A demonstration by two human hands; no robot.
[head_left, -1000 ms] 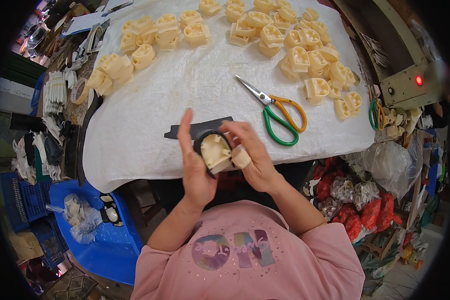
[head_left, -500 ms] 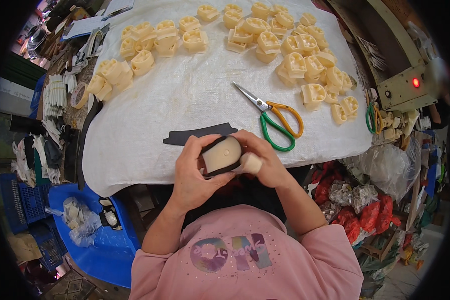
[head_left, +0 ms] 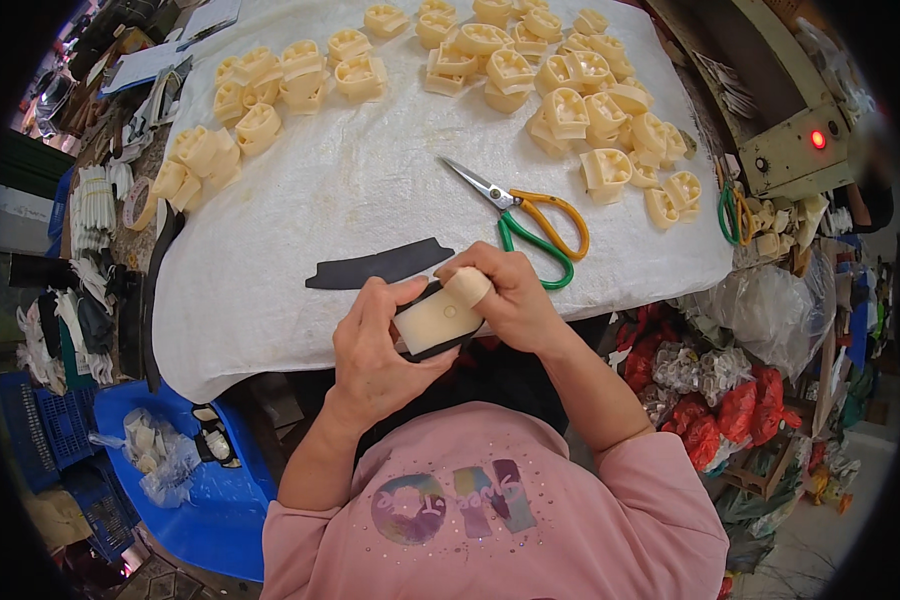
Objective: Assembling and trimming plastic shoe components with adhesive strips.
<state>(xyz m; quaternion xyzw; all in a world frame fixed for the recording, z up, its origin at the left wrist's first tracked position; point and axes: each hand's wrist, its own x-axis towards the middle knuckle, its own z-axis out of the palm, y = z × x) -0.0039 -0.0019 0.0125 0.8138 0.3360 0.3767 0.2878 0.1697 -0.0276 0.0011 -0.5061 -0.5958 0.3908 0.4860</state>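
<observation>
Close to the table's near edge, my left hand (head_left: 372,345) grips a cream shoe heel (head_left: 426,325) with a black covering around its sides. Its fingers and thumb clasp it from the left. My right hand (head_left: 518,305) is closed at the heel's right end; its thumb, in a pale cover (head_left: 467,287), lies over the top there. The right fingers' undersides are hidden. Just beyond the hands lies a flat black strip (head_left: 380,266). Scissors (head_left: 515,210) with one green and one yellow handle rest to the right, blades apart.
Many bare cream heels (head_left: 565,112) stand in clusters along the far side of the white-covered table (head_left: 260,220). A blue plastic chair (head_left: 200,520) holding a clear bag is at lower left. A machine box (head_left: 795,160) with a red light and red bags (head_left: 705,430) are on the right.
My right thumb has moved from beside the heel up onto its top end. The table's contents appear shifted slightly left and up in view.
</observation>
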